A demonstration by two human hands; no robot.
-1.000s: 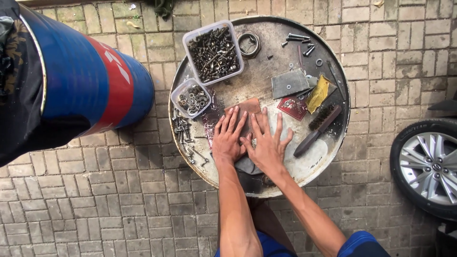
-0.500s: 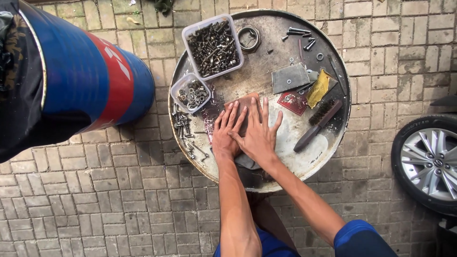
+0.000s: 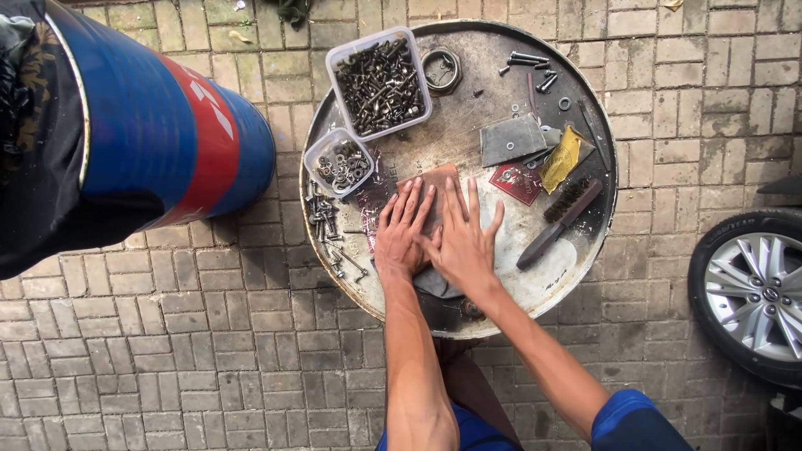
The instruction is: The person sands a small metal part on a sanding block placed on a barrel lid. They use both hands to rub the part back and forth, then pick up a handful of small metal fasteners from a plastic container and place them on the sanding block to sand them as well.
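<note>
- My left hand (image 3: pixel 401 238) lies flat, fingers spread wide, on a reddish-brown sandpaper sheet (image 3: pixel 436 179).
- My right hand (image 3: pixel 462 242) presses beside it, fingers splayed, gripping nothing, on the round rusty metal drum lid (image 3: pixel 476 117).

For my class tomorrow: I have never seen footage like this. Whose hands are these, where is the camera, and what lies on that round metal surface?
The single picture comes from a camera worn on a person's head, looking straight down. There is no machine, only bare hands. The left hand and right hand lie flat, side by side, pressing on a reddish-brown sheet, probably sandpaper; nothing is gripped. They work on a round metal drum top used as a table. On it lie a large tub of bolts, a small tub of washers, a wire brush, a grey sheet and a yellow scrap. Beside it stand a blue barrel and a car wheel, on brick paving.
</note>
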